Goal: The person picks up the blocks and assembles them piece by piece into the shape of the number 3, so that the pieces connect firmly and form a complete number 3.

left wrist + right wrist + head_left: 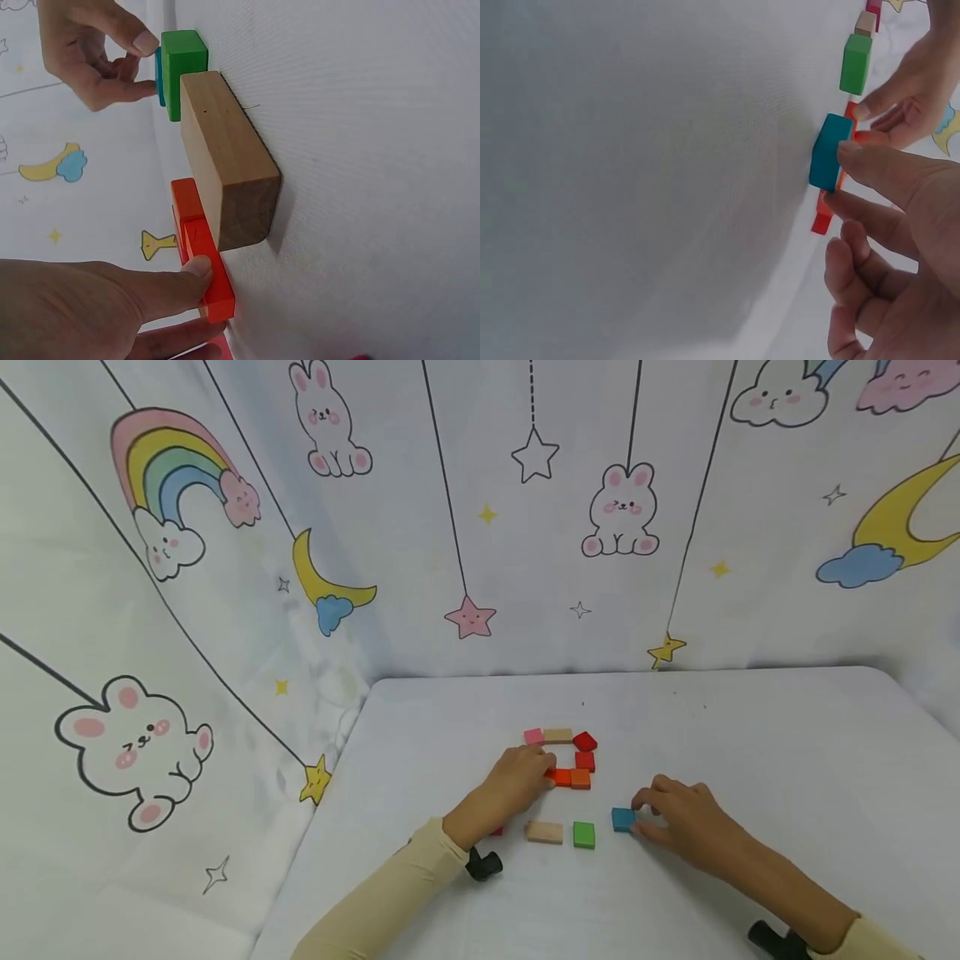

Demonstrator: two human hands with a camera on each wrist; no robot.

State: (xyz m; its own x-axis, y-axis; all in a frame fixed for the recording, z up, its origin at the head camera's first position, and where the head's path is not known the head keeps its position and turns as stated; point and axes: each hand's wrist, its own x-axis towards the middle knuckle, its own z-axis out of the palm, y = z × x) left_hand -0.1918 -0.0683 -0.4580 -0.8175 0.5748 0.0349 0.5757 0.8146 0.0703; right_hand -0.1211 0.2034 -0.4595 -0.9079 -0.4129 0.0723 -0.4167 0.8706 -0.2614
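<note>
Pinch grips: left hand [521, 778] on orange-red block [218, 291], right hand [688, 820] on blue block [622, 820]; best slid gently, edges square.

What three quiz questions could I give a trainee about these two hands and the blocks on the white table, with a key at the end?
1. Open question: which block does the person's bare right hand pinch between thumb and finger?
2. Ordering: put these in order from left to right in the head view: green rectangular block, blue rectangular block, plain light-brown rectangular wooden block.
3. True or false: the bare left hand is touching the green block.

Key:
1. The blue block.
2. Wooden block, green block, blue block.
3. False; its thumb rests on a red-orange rectangular block.
</note>
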